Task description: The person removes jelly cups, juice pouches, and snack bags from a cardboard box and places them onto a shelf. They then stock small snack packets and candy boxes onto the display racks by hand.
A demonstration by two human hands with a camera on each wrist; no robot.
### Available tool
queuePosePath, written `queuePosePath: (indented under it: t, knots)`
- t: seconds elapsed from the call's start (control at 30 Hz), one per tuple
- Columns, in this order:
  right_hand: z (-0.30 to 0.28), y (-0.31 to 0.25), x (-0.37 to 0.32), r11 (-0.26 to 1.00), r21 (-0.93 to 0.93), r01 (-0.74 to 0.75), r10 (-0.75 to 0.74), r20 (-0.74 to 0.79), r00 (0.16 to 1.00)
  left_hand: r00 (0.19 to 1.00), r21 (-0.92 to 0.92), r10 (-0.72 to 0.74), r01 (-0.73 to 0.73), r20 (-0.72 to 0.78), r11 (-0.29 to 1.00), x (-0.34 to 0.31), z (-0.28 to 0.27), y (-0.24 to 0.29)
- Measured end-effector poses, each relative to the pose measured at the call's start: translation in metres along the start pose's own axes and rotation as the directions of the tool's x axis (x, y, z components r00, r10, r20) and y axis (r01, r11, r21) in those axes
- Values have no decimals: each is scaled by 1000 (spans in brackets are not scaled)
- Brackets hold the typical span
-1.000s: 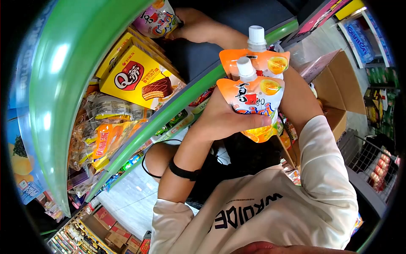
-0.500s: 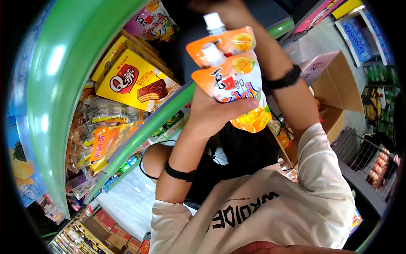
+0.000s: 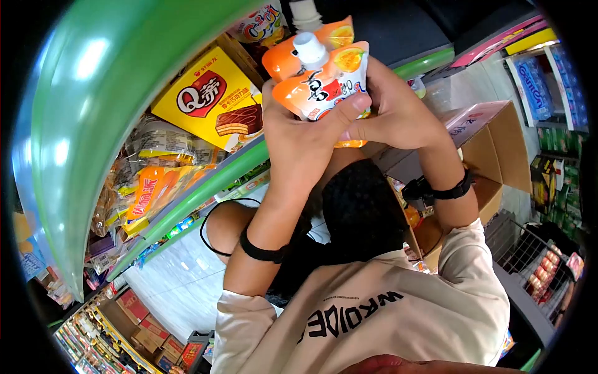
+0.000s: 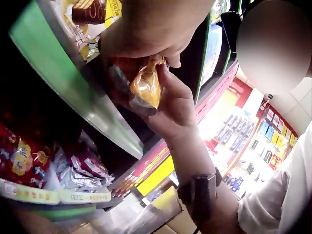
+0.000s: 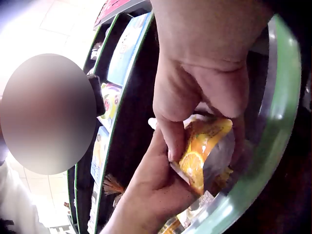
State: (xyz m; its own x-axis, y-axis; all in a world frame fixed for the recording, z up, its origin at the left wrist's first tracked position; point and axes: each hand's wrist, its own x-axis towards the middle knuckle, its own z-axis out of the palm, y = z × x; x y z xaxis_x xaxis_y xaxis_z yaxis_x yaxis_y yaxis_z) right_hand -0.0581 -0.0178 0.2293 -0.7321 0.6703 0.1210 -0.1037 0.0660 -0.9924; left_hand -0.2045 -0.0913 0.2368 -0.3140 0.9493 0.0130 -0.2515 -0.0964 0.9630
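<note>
Two orange-flavoured jelly drink pouches with white spout caps are held up together. The front jelly pouch (image 3: pixel 319 84) overlaps the rear one (image 3: pixel 280 59) in the head view. My left hand (image 3: pixel 299 146) grips them from the left, its thumb across the front. From the right, my right hand (image 3: pixel 398 118) holds the lower part, with its fingers hidden behind. Both hands also show around the pouch's orange-printed lower end (image 5: pixel 192 163) in the right wrist view. A silvery and yellow pouch bottom (image 4: pixel 147 87) shows between the hands in the left wrist view.
Yellow cake boxes (image 3: pixel 208 100) and bagged snacks (image 3: pixel 149 193) fill the green-edged shelf at left. Another jelly pouch (image 3: pixel 258 25) stands behind the boxes. An open cardboard box (image 3: pixel 498 143) and a wire basket (image 3: pixel 529 249) are at right.
The right hand has come back from the far pouch on the shelf to hold the orange pouches beside the left hand. The orange pouches have shifted up and left.
</note>
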Motion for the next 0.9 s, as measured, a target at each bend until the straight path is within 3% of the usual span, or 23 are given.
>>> queuePosePath:
  t: [0.07,0.1,0.13,0.2,0.27,0.33,0.37,0.43,0.5,0.53,0.6,0.63,0.67,0.73,0.8,0.87,0.9]
  knots:
    - [0,3,6,1000,5,25,-25,-27,999,997,113,82,-81,-7,990,-1,0,-3]
    - [-1,8,10,991,-42,124,-127,-73,989,988,290,103,-132,112,948,0,-6,-4]
    - [-3,10,15,971,-93,218,-229,-117,966,988,287,103,-132,114,949,-1,-6,-4]
    - [-9,10,30,983,-33,181,-184,-146,972,862,614,476,-472,172,632,-4,-4,-4]
    - [-17,12,47,989,36,142,-139,-80,987,842,587,516,-501,160,636,-8,0,-11]
    - [-18,26,71,985,7,175,-174,-100,980,662,624,722,-655,202,426,-13,2,-13]
    - [-18,35,83,972,-21,234,-235,-92,968,594,555,768,-733,239,394,-12,3,-15]
    - [-13,38,90,955,-50,294,-297,-89,951,617,503,733,-748,287,432,-16,4,-18]
    - [-9,41,89,992,17,129,-129,62,990,655,487,677,-736,336,470,-17,4,-17]
    - [-11,44,89,992,15,127,-128,60,990,655,485,677,-736,336,472,-17,4,-15]
    - [-12,48,93,967,-236,92,-75,81,994,718,540,591,-683,368,492,-17,4,-10]
    - [-13,46,93,927,-332,173,-156,78,985,718,541,592,-682,367,492,-17,4,-10]
    - [-16,44,93,927,-333,174,-156,80,985,731,546,568,-671,378,501,-15,3,-11]
    - [-18,38,93,834,-533,145,-107,101,989,744,550,543,-660,389,511,-15,4,-11]
    - [-17,39,95,770,-629,105,-78,71,994,810,530,441,-586,386,613,-18,6,-11]
    - [-17,36,94,694,-717,59,-51,33,998,808,549,417,-589,417,593,-17,7,-12]
    - [-14,23,93,633,-774,1,45,38,998,804,570,397,-594,443,568,-15,7,-12]
